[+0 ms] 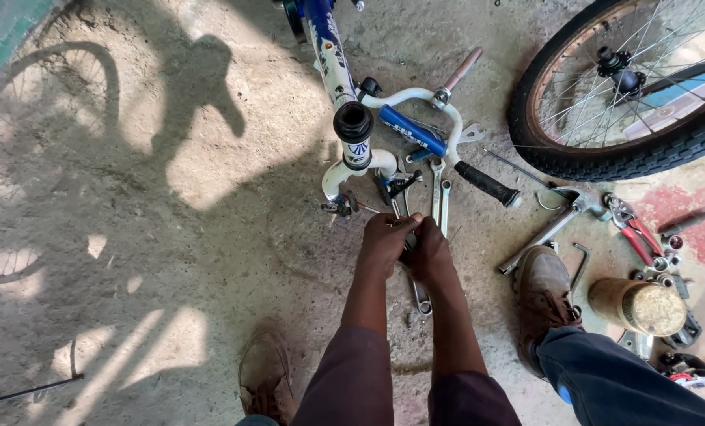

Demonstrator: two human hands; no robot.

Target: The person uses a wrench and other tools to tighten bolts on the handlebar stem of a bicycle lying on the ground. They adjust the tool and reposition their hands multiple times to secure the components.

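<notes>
Both forearms reach down to the concrete floor [171, 252], where left hand [386, 241] and right hand [430, 251] close together around a small metal part, its identity unclear, just below the white-and-blue bicycle frame [345, 71]; likely rigid, light, best pinched by its edges; wrenches [441, 193] lie beside

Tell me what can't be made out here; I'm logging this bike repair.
Head view:
- Small part under the left hand and right hand: hidden by the fingers.
- Long silver metal spanner: upper end hidden by hands.
- Black spoked bicycle wheel: cut by frame edge.
</notes>
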